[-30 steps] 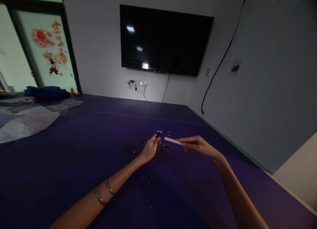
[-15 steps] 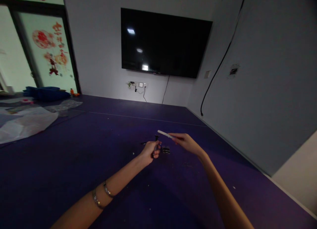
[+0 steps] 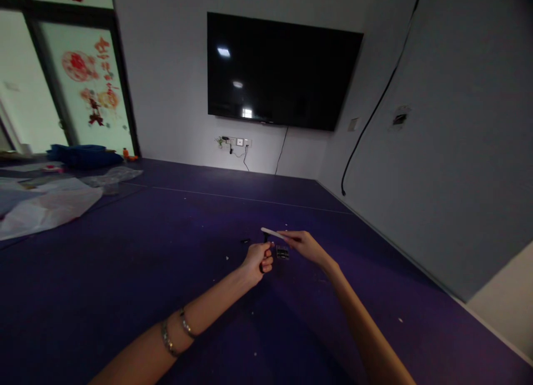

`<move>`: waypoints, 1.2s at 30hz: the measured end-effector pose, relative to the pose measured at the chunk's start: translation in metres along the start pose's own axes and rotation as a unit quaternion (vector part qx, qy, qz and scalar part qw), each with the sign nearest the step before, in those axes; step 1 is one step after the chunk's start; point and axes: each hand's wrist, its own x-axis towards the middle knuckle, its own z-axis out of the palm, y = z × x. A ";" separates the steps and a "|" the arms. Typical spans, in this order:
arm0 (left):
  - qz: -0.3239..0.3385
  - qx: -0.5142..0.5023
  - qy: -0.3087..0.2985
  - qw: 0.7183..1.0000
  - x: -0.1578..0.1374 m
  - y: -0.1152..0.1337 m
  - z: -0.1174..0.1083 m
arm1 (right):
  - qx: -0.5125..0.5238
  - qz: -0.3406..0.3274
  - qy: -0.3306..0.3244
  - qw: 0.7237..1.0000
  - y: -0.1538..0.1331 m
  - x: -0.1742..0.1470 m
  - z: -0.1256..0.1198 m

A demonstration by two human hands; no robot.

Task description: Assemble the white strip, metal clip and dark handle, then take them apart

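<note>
My left hand (image 3: 257, 259) is closed around the dark handle of a black tool with a T-shaped head, which looks like a razor (image 3: 266, 238). In the fingers of my right hand (image 3: 307, 245) is a slim white stick (image 3: 270, 232), pinched near its right end. The stick's free end lies over the razor's head; whether they touch, I cannot tell. Just right of my left hand, a small dark case with pale stripes (image 3: 282, 253) rests on the purple surface. A short black piece (image 3: 245, 241) lies to the left of the razor.
The purple surface (image 3: 175, 235) runs back to the wall, with small white scraps on it. Clear plastic sheeting (image 3: 62, 207) and a blue cloth bundle (image 3: 85, 156) lie at the left. A black cable (image 3: 368, 118) hangs along the right wall, and a television (image 3: 283, 71) is mounted ahead.
My right hand has moved slightly left and down, bringing the white stick over the razor's head. The left hand keeps its grip on the razor. The view has shifted a little.
</note>
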 end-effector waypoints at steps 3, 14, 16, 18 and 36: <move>-0.005 0.003 0.011 1.000 -0.001 -0.003 0.000 | -0.055 -0.002 0.019 0.998 0.009 0.000 0.001; -0.005 -0.034 0.007 0.999 -0.003 -0.005 0.000 | -0.068 0.001 0.042 0.997 0.020 -0.002 0.000; -0.015 -0.045 0.001 0.999 -0.004 -0.005 0.000 | -0.070 0.005 0.047 0.996 0.022 -0.002 0.001; -0.021 -0.055 -0.004 0.998 -0.005 -0.004 0.000 | -0.083 0.011 0.069 0.994 0.023 -0.002 0.001; -0.015 -0.076 -0.033 0.996 -0.001 -0.008 -0.007 | -0.016 0.014 0.060 0.998 0.031 -0.006 -0.005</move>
